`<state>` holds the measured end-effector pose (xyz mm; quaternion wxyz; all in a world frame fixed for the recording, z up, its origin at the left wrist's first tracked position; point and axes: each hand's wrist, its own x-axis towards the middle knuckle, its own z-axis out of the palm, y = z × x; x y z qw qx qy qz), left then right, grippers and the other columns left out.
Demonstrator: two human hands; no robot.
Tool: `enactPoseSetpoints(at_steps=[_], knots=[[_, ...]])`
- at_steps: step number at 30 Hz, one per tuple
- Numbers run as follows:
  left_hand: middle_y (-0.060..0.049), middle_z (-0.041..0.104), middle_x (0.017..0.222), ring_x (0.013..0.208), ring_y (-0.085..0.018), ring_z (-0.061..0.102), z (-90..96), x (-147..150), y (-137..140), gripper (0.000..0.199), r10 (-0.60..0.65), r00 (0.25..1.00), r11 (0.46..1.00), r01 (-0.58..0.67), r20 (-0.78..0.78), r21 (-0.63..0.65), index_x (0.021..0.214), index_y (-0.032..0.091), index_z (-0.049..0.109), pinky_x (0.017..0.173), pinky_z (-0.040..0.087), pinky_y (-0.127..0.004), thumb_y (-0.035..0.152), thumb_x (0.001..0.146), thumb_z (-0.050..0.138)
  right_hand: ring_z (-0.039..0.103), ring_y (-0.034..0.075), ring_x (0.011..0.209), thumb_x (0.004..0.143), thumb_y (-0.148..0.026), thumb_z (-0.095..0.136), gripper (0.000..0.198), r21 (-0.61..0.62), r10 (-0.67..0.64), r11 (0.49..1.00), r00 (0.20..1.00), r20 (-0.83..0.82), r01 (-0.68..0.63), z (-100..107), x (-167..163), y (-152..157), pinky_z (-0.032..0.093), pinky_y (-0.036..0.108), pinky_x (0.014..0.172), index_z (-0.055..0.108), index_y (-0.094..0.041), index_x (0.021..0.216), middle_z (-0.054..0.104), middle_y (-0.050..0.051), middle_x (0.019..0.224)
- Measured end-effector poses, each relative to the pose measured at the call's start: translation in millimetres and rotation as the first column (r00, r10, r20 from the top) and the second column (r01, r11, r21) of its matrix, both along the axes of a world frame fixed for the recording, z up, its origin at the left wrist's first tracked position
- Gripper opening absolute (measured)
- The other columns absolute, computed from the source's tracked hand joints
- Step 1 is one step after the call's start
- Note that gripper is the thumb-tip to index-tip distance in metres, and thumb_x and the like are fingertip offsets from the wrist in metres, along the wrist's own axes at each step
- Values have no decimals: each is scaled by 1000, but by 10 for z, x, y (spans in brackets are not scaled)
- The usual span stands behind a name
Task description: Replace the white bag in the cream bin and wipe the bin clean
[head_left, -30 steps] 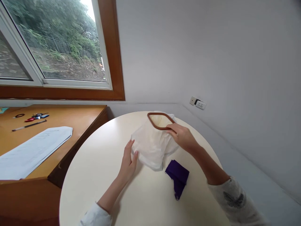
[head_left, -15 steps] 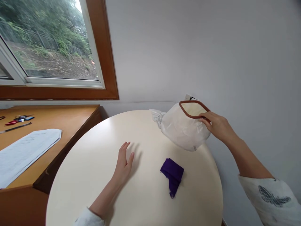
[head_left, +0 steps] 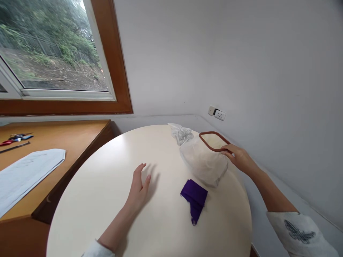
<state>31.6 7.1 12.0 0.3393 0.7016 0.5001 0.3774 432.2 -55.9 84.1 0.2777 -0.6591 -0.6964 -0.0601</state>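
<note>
With fingers and thumb pinched on its near right edge, my right hand [head_left: 239, 159] holds a brown-rimmed embroidery hoop [head_left: 214, 140] with pale cloth stretched inside. The hoop is over a translucent white plastic bag [head_left: 202, 160], whose bunched end [head_left: 182, 134] points to the back left. Whether the hoop touches the bag I cannot tell. My left hand [head_left: 139, 187] is open above the round cream table [head_left: 107, 200], holding nothing, fingers and thumb apart. Between my hands, nearer the front, lies a folded piece of purple cloth [head_left: 195, 198] with frayed edges.
To the left stands a brown wooden desk [head_left: 72, 134] bearing white paper sheets [head_left: 29, 171], a dark thin rod [head_left: 14, 147] and small red and blue items [head_left: 18, 138]. Behind are a wood-framed window [head_left: 124, 82], white walls, and a wall socket [head_left: 219, 114] at the right.
My right hand has lowered the hoop and moved it slightly left, and the bag beneath it has sunk toward the table. My left hand stays nearly still. The camera has turned slightly right.
</note>
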Motion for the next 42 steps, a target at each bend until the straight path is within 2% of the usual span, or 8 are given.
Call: enactPoseSetpoints(at_steps=[6, 11, 15, 19, 25, 30, 36, 42], knots=[[-8, 28, 141, 129, -29, 28, -31, -6, 21, 44, 6, 1000, 1000, -6, 7, 19, 129, 33, 28, 97, 36, -49, 42, 88, 39, 60, 18, 82, 87, -33, 44, 22, -20, 6, 1000, 999, -41, -7, -22, -5, 14, 49, 32, 72, 57, -24, 102, 63, 5, 100], [-10, 36, 135, 120, -29, 40, -54, -14, 41, 39, -1, 1000, 997, 2, -12, 72, 125, 30, 37, 82, 46, -40, 40, 87, 41, 61, 18, 85, 86, -31, 45, 36, 2, 1, 1000, 1000, 21, -1, -19, -48, -56, 51, 34, 73, 48, -26, 121, 59, 6, 113], [-9, 47, 118, 95, -22, 55, -98, -22, 73, 24, -42, 991, 998, 48, -129, 45, 99, 24, 53, 63, 48, -30, 37, 85, 39, 54, 22, 105, 86, -29, 44, 43, 138, -62, 989, 991, 114, 46, 50, -141, -194, 49, 39, 81, 41, -26, 128, 55, 8, 119], [-7, 52, 101, 90, -20, 55, -125, -15, 89, 17, -53, 989, 996, 62, -138, 64, 80, 22, 54, 58, 47, -26, 31, 82, 39, 54, 22, 103, 87, -26, 42, 26, 256, -73, 966, 993, 93, 47, -7, -412, -346, 45, 40, 88, 56, -22, 109, 61, 9, 105], [-8, 50, 103, 94, -20, 53, -125, -11, 85, 15, -77, 990, 996, 80, -118, 25, 79, 21, 53, 65, 49, -28, 28, 81, 39, 59, 20, 91, 87, -22, 43, 22, -78, 161, 985, 985, 58, -156, -518, -1294, -510, 50, 36, 80, 60, -19, 101, 63, 8, 98], [-8, 50, 103, 93, -21, 54, -100, -11, 75, 14, -61, 991, 997, 66, -121, 37, 76, 21, 53, 63, 49, -28, 27, 80, 41, 58, 24, 97, 84, -21, 48, 31, -128, 162, 980, 983, 91, -150, -941, -1757, -604, 50, 40, 82, 57, -19, 114, 63, 9, 106], [-8, 50, 102, 94, -22, 54, -82, 0, 64, 15, -62, 991, 997, 68, -122, 47, 75, 21, 53, 58, 48, -27, 29, 80, 41, 55, 22, 103, 74, -2, 41, 44, -167, 160, 974, 987, 8, -157, -977, -1645, -849, 48, 39, 88, 58, -22, 109, 60, 7, 109], [-8, 48, 107, 95, -21, 53, -122, -7, 67, 16, -89, 988, 995, 94, -126, 28, 78, 21, 52, 58, 46, -27, 29, 82, 39, 59, 20, 94, 74, -1, 37, 31, -240, 8, 970, 996, -85, -28, -899, -1276, -1107, 51, 36, 79, 57, -22, 85, 60, 6, 100]])
